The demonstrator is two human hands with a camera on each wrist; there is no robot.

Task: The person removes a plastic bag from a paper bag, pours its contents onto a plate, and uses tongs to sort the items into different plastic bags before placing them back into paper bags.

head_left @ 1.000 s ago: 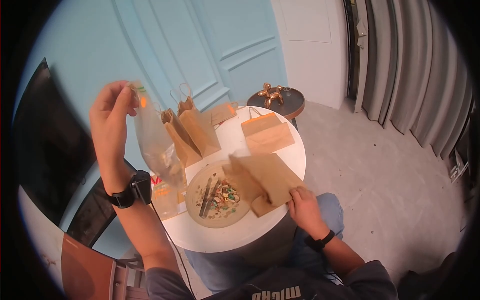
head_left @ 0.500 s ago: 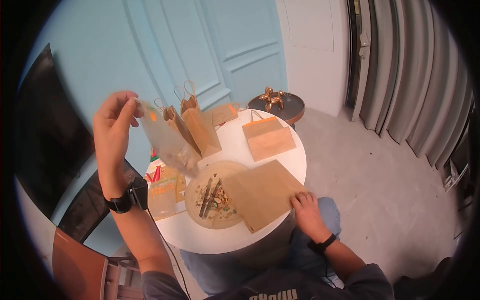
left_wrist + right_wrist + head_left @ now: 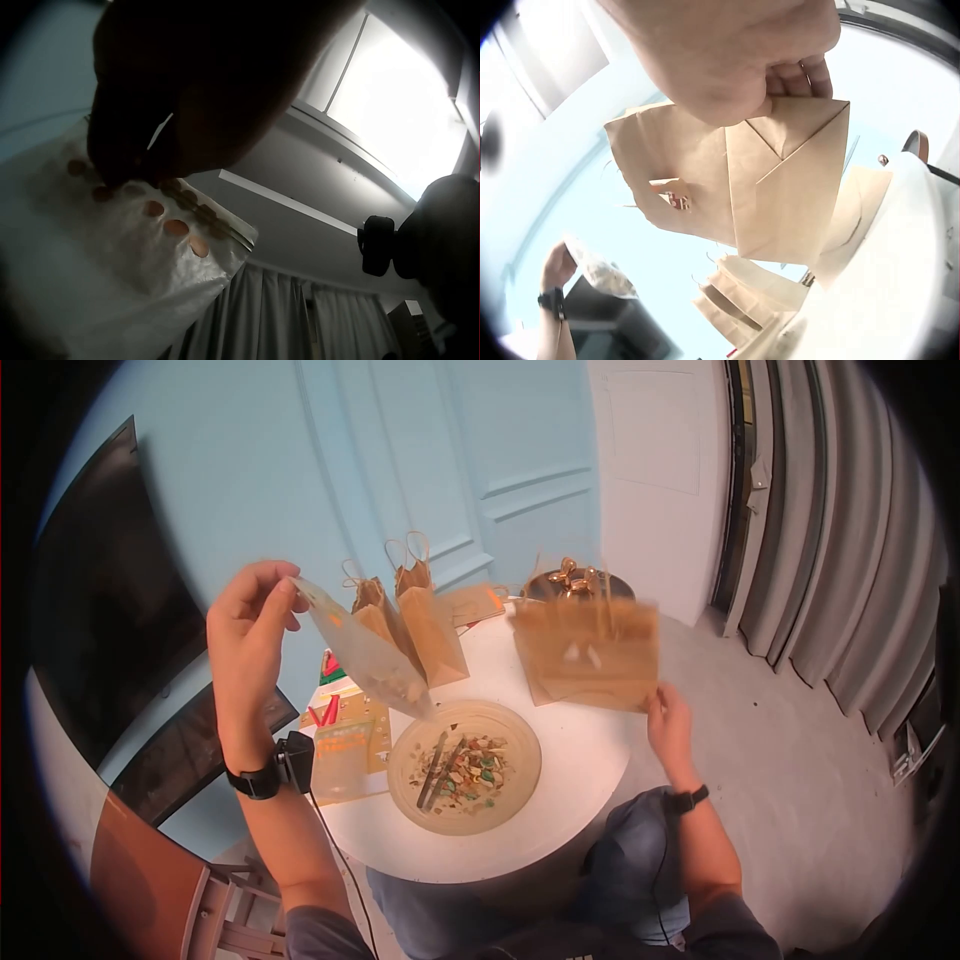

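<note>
My left hand (image 3: 252, 630) pinches the top edge of a translucent zip bag (image 3: 370, 655), raised left of the table; small contents lie in its bottom. The left wrist view shows the bag (image 3: 127, 255) with orange dots under dark fingers. My right hand (image 3: 672, 730) grips a brown paper bag (image 3: 600, 660) at its edge, held up over the table's right side. In the right wrist view the fingers pinch the folded base of this bag (image 3: 795, 180), and a torn-looking hole shows in its side. A round plate (image 3: 405, 795) holds mixed small pieces and metal tongs.
Two upright paper bags (image 3: 435, 630) with handles stand at the back of the white table (image 3: 560, 810). Another bag (image 3: 470, 603) lies behind them. Printed packets (image 3: 350, 760) lie at the left. Beyond is a dark side table (image 3: 625, 588) with a balloon-dog figure (image 3: 568, 575).
My right hand has lifted the brown bag up and away from the plate, toward the back right. The left hand still holds the zip bag, slightly lower and farther right in view.
</note>
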